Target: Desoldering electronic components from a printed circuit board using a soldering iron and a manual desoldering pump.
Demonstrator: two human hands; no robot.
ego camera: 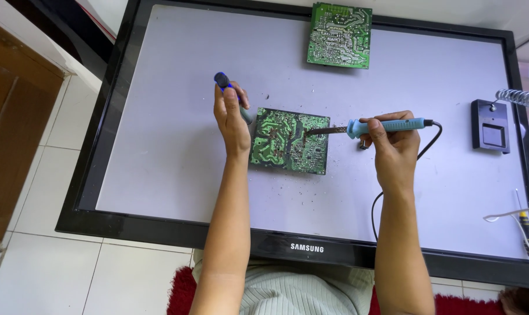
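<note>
A green circuit board (285, 143) lies solder side up in the middle of a flat screen panel (159, 146) that serves as a work surface. My right hand (393, 146) grips a soldering iron with a light blue handle (387, 124); its dark tip rests on the board's right part. My left hand (232, 119) holds a blue and grey desoldering pump (226, 87) upright at the board's left edge, its lower end hidden behind my fingers.
A second green circuit board (340, 35) lies at the panel's top edge. A black soldering iron stand (491, 125) with a coil spring sits at the right. The iron's black cord (387, 195) loops toward me. A screwdriver and wire (527, 224) lie at the far right. Dark debris specks surround the board.
</note>
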